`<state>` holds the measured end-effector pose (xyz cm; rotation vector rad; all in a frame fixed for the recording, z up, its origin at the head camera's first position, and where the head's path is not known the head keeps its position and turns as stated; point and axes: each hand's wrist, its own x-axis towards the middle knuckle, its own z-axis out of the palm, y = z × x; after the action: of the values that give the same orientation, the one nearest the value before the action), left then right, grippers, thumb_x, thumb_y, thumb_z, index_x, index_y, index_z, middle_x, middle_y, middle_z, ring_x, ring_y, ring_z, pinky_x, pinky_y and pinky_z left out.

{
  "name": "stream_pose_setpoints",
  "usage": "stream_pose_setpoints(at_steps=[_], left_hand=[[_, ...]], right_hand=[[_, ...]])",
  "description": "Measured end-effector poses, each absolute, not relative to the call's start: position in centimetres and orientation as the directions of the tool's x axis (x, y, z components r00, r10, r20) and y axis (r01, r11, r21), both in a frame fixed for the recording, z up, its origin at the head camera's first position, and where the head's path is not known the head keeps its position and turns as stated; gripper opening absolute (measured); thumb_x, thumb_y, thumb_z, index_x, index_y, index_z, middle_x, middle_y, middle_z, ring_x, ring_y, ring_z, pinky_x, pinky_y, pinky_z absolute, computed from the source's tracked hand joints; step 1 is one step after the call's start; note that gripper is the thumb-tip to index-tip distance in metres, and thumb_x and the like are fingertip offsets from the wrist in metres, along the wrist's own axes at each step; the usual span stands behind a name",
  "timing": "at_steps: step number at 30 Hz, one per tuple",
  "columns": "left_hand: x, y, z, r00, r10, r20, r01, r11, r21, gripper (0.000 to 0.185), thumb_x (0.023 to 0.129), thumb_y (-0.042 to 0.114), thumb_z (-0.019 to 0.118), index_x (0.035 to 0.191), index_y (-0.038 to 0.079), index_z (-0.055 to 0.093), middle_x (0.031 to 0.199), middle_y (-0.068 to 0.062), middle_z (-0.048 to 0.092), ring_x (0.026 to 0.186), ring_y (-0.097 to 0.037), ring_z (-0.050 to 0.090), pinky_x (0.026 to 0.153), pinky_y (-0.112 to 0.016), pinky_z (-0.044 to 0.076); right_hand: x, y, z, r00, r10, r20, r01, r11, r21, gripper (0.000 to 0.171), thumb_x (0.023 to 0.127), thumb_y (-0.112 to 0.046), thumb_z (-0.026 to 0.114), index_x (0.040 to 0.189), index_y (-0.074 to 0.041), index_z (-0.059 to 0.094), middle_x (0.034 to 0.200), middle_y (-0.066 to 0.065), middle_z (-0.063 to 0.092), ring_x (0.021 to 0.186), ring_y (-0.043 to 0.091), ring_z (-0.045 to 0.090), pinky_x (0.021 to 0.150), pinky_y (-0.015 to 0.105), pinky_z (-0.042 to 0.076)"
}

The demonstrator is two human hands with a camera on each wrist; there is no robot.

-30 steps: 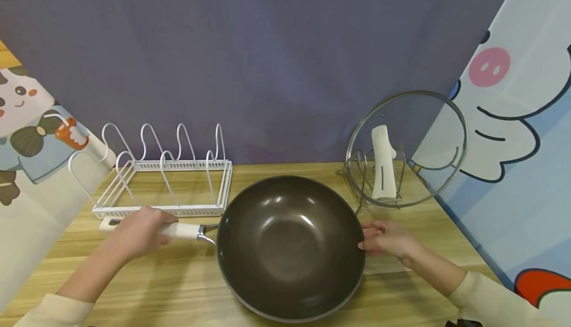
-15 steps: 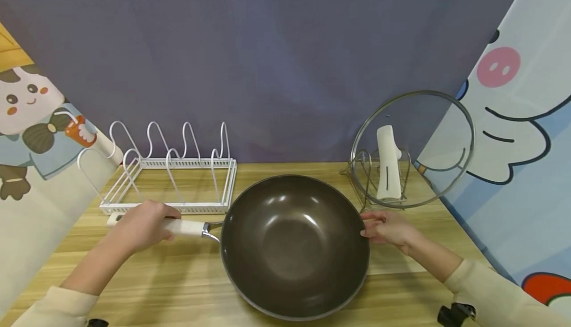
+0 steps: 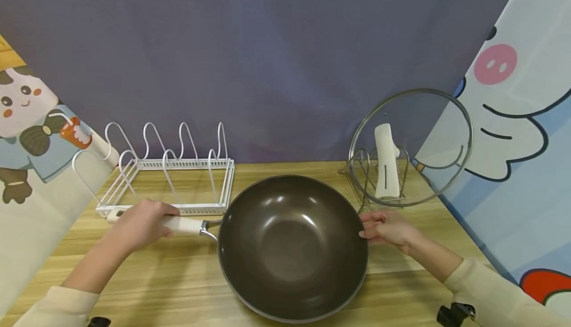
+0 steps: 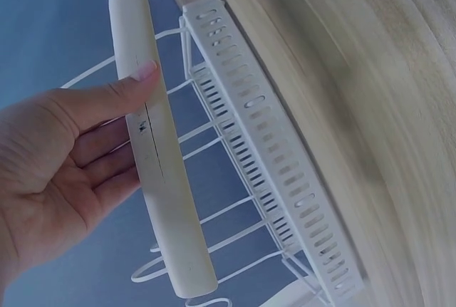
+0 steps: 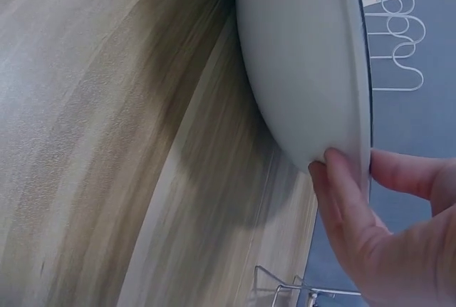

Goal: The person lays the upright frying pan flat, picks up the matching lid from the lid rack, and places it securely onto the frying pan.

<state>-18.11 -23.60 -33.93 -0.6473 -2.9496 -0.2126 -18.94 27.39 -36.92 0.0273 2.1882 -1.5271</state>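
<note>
A dark nonstick wok (image 3: 292, 247) sits in the middle of the wooden table (image 3: 178, 287). My left hand (image 3: 149, 223) grips its white handle (image 3: 187, 226). In the left wrist view the thumb of that left hand (image 4: 117, 118) lies along the handle (image 4: 160, 179), with the fingers behind it. My right hand (image 3: 379, 228) pinches the wok's right rim. The right wrist view shows this right hand (image 5: 342, 193) with its thumb under the pale grey outer wall of the wok (image 5: 306, 72) and its fingers over the edge. Whether the wok rests on the table or is raised, I cannot tell.
A white wire rack (image 3: 169, 178) with several loop dividers stands at the back left, just behind the handle. A glass lid (image 3: 410, 148) with a white handle stands upright in a wire stand at the back right. Printed cloth panels close in both sides.
Only the head view has shifted slightly. Both hands and the wok keep the same places.
</note>
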Motion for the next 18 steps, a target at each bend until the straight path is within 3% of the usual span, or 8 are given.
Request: stream_pose_setpoints(at_steps=[8, 13, 18], left_hand=[[-18.01, -23.39, -34.50, -0.887, 0.420, 0.192, 0.443, 0.892, 0.092, 0.031, 0.058, 0.006, 0.085, 0.087, 0.007, 0.074, 0.076, -0.007, 0.072, 0.064, -0.017, 0.062, 0.056, -0.033, 0.052], [-17.93, -23.16, -34.64, -0.880, 0.428, 0.206, 0.452, 0.888, 0.082, 0.028, 0.059, 0.003, 0.083, 0.085, 0.006, 0.072, 0.072, -0.008, 0.070, 0.062, -0.019, 0.061, 0.054, -0.035, 0.051], [-18.07, -22.91, -34.52, -0.881, 0.430, 0.200, 0.450, 0.890, 0.070, 0.023, 0.058, 0.002, 0.081, 0.073, 0.011, 0.068, 0.064, -0.002, 0.064, 0.058, -0.014, 0.053, 0.051, -0.032, 0.045]], right_hand=[[-18.94, 27.84, -37.26, -0.886, -0.287, -0.364, 0.255, 0.354, -0.900, 0.059, 0.084, 0.000, 0.069, 0.131, 0.020, 0.041, 0.106, 0.013, 0.070, 0.085, 0.014, 0.070, 0.083, 0.036, 0.060], [-18.72, 27.84, -37.28, -0.893, -0.272, -0.358, 0.254, 0.352, -0.901, 0.055, 0.084, -0.001, 0.068, 0.129, 0.019, 0.044, 0.106, 0.016, 0.071, 0.085, 0.014, 0.071, 0.083, 0.036, 0.060], [-18.66, 27.68, -37.31, -0.899, -0.253, -0.357, 0.261, 0.346, -0.901, 0.055, 0.084, 0.000, 0.067, 0.130, 0.019, 0.043, 0.108, 0.019, 0.070, 0.086, 0.014, 0.070, 0.083, 0.035, 0.060]])
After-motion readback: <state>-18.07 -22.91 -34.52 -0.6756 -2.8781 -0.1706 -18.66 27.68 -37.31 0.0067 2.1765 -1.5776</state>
